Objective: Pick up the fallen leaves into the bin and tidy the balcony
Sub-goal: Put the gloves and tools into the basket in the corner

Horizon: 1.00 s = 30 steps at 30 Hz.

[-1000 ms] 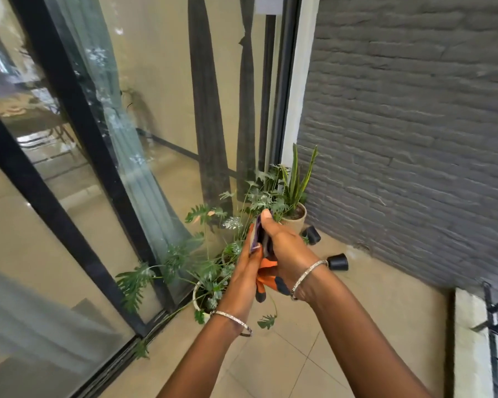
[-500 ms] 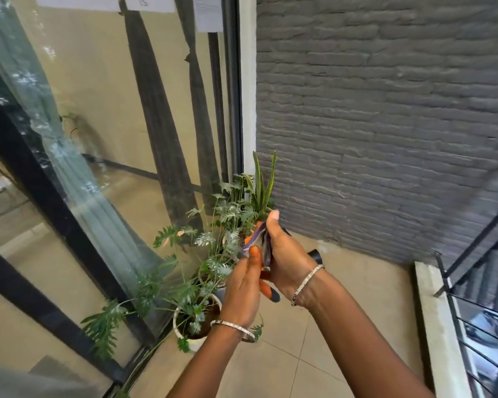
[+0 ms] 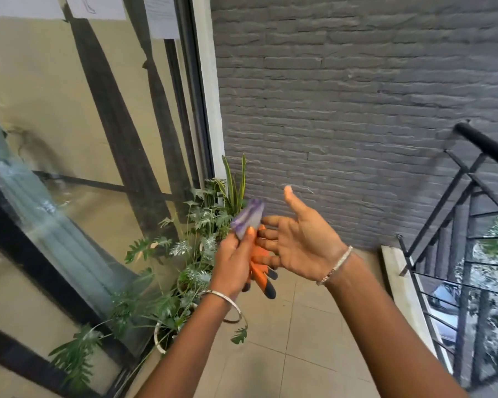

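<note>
My left hand [image 3: 235,259] grips a pair of work gloves at chest height: a purple-and-white cuff [image 3: 247,218] sticks up above the fingers and orange glove fingers with dark tips [image 3: 263,278] hang below. My right hand [image 3: 299,242] is just right of it, palm up, fingers spread and straight, its fingertips close to the glove. No bin and no fallen leaves are in view.
Potted green plants [image 3: 190,271] in a white pot [image 3: 158,337] stand along the glass door [image 3: 69,168] at the left. A grey brick wall [image 3: 357,110] is ahead. A black metal railing [image 3: 472,225] on a low ledge runs at the right. Beige floor tiles [image 3: 314,340] lie below.
My right hand has let go of the gloves and opened to the right; the left hand keeps them. The view has turned right, showing the railing.
</note>
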### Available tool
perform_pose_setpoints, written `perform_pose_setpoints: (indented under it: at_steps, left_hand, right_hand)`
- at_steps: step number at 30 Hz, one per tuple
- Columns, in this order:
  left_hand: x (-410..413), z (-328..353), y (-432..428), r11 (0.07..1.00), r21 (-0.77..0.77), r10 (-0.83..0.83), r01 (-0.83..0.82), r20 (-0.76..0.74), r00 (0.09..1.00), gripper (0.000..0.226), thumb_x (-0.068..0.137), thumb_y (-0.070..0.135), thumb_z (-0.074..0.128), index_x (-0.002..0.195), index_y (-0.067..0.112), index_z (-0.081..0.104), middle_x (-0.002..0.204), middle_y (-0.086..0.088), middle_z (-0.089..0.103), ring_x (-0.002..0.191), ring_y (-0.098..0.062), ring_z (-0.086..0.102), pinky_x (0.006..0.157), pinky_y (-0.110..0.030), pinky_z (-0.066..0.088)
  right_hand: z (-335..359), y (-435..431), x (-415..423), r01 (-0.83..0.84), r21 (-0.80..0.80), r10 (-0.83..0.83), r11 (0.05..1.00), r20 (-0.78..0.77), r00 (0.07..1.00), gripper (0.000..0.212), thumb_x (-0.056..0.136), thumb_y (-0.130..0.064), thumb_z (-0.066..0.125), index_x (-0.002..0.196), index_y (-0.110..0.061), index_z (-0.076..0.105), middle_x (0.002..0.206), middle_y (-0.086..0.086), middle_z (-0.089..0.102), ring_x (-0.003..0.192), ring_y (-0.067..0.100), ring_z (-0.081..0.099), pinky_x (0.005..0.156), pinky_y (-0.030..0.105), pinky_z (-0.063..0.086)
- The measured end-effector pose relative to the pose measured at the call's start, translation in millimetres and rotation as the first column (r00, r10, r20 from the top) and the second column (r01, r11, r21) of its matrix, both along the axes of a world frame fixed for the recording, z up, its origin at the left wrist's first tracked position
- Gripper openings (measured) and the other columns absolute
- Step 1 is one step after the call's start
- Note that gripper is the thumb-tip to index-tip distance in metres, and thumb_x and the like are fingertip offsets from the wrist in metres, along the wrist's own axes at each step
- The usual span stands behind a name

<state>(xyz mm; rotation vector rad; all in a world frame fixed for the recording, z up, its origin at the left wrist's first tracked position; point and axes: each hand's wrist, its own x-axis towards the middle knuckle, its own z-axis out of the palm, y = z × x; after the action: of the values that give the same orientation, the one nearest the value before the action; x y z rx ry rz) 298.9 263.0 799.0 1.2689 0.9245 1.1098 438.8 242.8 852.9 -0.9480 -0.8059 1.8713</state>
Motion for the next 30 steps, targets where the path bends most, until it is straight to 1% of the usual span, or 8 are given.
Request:
perform_pose_setpoints:
  at_steps: [2, 5, 7, 10, 14, 16, 24, 30]
  left_hand:
    - [1, 7, 8, 0.988, -0.147, 0.062, -0.037, 0.167, 0.984, 0.027, 0.103, 0.026, 0.043, 0.107, 0.006, 0.061, 0.074, -0.004, 0.073, 0.063, -0.016, 0.070, 0.050, -0.025, 0.053]
    - [-2, 14, 19, 0.950, -0.312, 0.105, -0.003, 0.312, 0.944, 0.033, 0.102, 0.029, 0.047, 0.121, 0.006, 0.060, 0.098, -0.008, 0.075, 0.088, -0.018, 0.072, 0.069, -0.031, 0.058]
    - [-3, 20, 19, 0.940, -0.337, 0.076, 0.054, 0.361, 0.929, 0.041, 0.101, 0.030, 0.048, 0.129, 0.001, 0.056, 0.113, -0.014, 0.071, 0.106, -0.023, 0.068, 0.091, -0.042, 0.055]
    - [-1, 28, 17, 0.930, -0.342, 0.018, 0.134, 0.407, 0.913, 0.044, 0.099, 0.032, 0.048, 0.129, 0.001, 0.057, 0.126, -0.020, 0.064, 0.122, -0.031, 0.058, 0.107, -0.052, 0.042]
    - [12, 39, 12, 0.938, -0.310, -0.038, 0.153, 0.346, 0.937, 0.043, 0.101, 0.035, 0.044, 0.128, 0.005, 0.059, 0.125, -0.019, 0.065, 0.119, -0.033, 0.059, 0.101, -0.052, 0.046]
    - [17, 40, 11, 0.950, -0.299, 0.000, 0.091, 0.291, 0.957, 0.047, 0.100, 0.037, 0.048, 0.131, 0.003, 0.056, 0.126, -0.021, 0.063, 0.120, -0.034, 0.058, 0.103, -0.054, 0.045]
    - [35, 18, -15, 0.982, -0.182, -0.036, 0.054, 0.098, 0.995, 0.058, 0.081, 0.021, 0.078, 0.131, 0.020, 0.050, 0.117, -0.016, 0.068, 0.098, -0.031, 0.065, 0.082, -0.043, 0.050]
    - [37, 8, -44, 0.990, -0.125, 0.084, -0.071, 0.103, 0.991, 0.038, 0.094, -0.001, 0.056, 0.132, 0.006, 0.051, 0.106, -0.022, 0.068, 0.081, -0.030, 0.067, 0.066, -0.042, 0.058]
  right_hand:
    - [-4, -1, 10, 0.133, 0.053, -0.142, 0.990, 0.226, 0.964, 0.069, 0.090, -0.065, 0.051, 0.130, -0.010, 0.059, 0.129, 0.010, 0.063, 0.121, 0.026, 0.059, 0.107, 0.050, 0.042]
    - [-18, 3, 29, 0.321, 0.362, -0.475, 0.875, 0.513, 0.715, 0.031, 0.092, -0.035, 0.065, 0.111, -0.012, 0.071, 0.107, 0.003, 0.071, 0.104, 0.025, 0.065, 0.080, 0.029, 0.050]
    - [-24, 4, 46, 0.242, 0.473, -0.513, 0.847, 0.612, 0.601, 0.039, 0.087, -0.034, 0.072, 0.124, -0.022, 0.064, 0.119, -0.003, 0.065, 0.115, 0.016, 0.059, 0.076, 0.018, 0.045]
    - [-27, 7, 66, 0.020, 0.447, -0.335, 0.894, 0.639, 0.693, 0.062, 0.083, -0.039, 0.075, 0.139, -0.034, 0.048, 0.132, -0.010, 0.057, 0.123, 0.005, 0.052, 0.088, 0.021, 0.047]
    - [-17, 8, 74, -0.166, 0.497, -0.187, 0.852, 0.584, 0.790, 0.031, 0.088, -0.031, 0.071, 0.116, -0.020, 0.063, 0.097, -0.003, 0.069, 0.081, 0.004, 0.066, 0.065, 0.015, 0.049]
    - [-17, 10, 73, -0.117, 0.560, -0.264, 0.821, 0.553, 0.790, 0.020, 0.093, -0.028, 0.065, 0.092, -0.008, 0.062, 0.070, 0.001, 0.054, 0.052, 0.003, 0.049, 0.047, 0.015, 0.038]
    - [-30, 17, 89, -0.130, 0.780, -0.588, 0.612, 0.559, 0.585, 0.039, 0.099, -0.035, 0.056, 0.070, -0.010, 0.048, 0.059, -0.008, 0.037, 0.056, 0.004, 0.035, 0.054, 0.029, 0.030]
    - [-40, 9, 92, -0.280, 0.773, -0.626, 0.568, 0.628, 0.463, 0.039, 0.100, -0.040, 0.052, 0.068, -0.018, 0.043, 0.055, -0.006, 0.041, 0.053, 0.008, 0.040, 0.052, 0.029, 0.029]
